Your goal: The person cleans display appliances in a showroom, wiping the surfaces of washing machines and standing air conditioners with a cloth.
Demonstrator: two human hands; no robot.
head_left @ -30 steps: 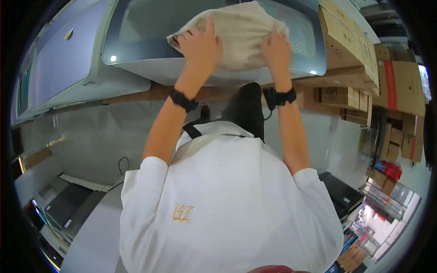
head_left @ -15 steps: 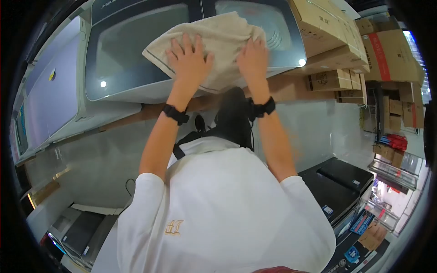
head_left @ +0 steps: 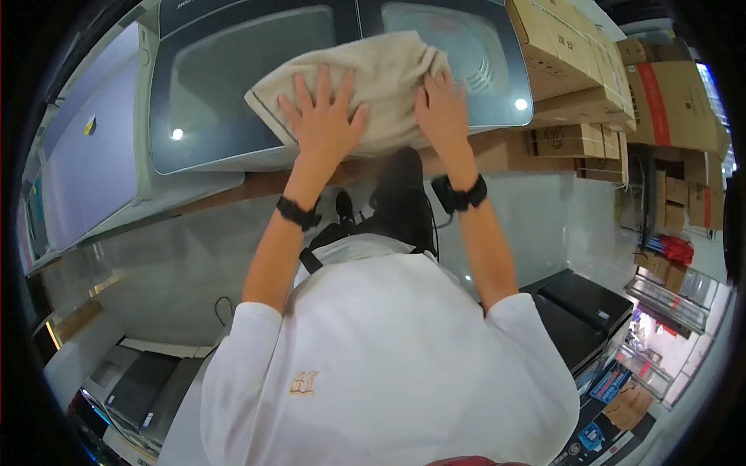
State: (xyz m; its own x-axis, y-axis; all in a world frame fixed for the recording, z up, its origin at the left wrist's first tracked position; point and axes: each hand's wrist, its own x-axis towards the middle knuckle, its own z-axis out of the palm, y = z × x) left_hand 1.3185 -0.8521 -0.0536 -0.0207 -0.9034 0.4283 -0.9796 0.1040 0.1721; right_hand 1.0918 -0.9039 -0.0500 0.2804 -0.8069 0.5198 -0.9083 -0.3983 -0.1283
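Note:
A beige cloth lies over the front middle of a dark glass-topped appliance with two lid windows. My left hand rests flat on the left part of the cloth, its fingers spread. At the cloth's right edge, my right hand has its fingers bent and pressed onto the fabric, gripping a bunched fold. Both wrists wear black bands. The cloth's left corner, with a dark stripe, reaches over the appliance's front edge.
To the left stands a pale lilac-topped appliance. Cardboard boxes are stacked at the right, beside the glass top. Black appliances stand behind at lower right. Grey floor lies below.
Over the last second, the cloth has spread flatter over the front edge. My left fingers have spread apart on it. The view has shifted, showing more of the appliance top.

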